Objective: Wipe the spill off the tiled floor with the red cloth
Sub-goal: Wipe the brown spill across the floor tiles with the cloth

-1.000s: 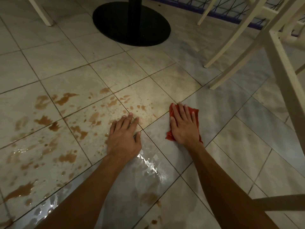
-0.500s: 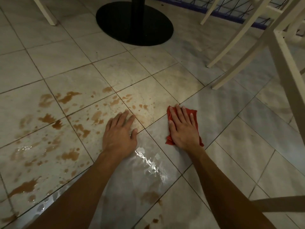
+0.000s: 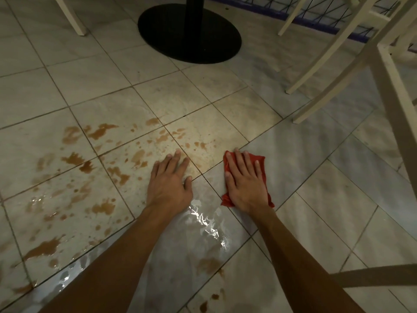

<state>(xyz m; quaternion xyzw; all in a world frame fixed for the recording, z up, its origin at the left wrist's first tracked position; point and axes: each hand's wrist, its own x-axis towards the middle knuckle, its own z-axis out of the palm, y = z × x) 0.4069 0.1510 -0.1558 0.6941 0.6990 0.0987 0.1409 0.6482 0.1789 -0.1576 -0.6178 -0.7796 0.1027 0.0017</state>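
The tiled floor (image 3: 316, 177) filled the view, with a black round table base (image 3: 189, 32) at the top and white chair legs (image 3: 327, 64) on the right. A brown spill (image 3: 74, 159) spread in splashes over the left tiles, with a wet glossy patch (image 3: 203, 220) between the forearms. The red cloth (image 3: 259, 161) lay flat on the floor right of the spill, its long axis running away from the person, tilted slightly left. The right hand (image 3: 246, 184) pressed down on it, palm flat, fingers spread and extended, not clenched. The left hand (image 3: 169, 184) rested flat and empty on the tiles, fingers extended, just beside the cloth.
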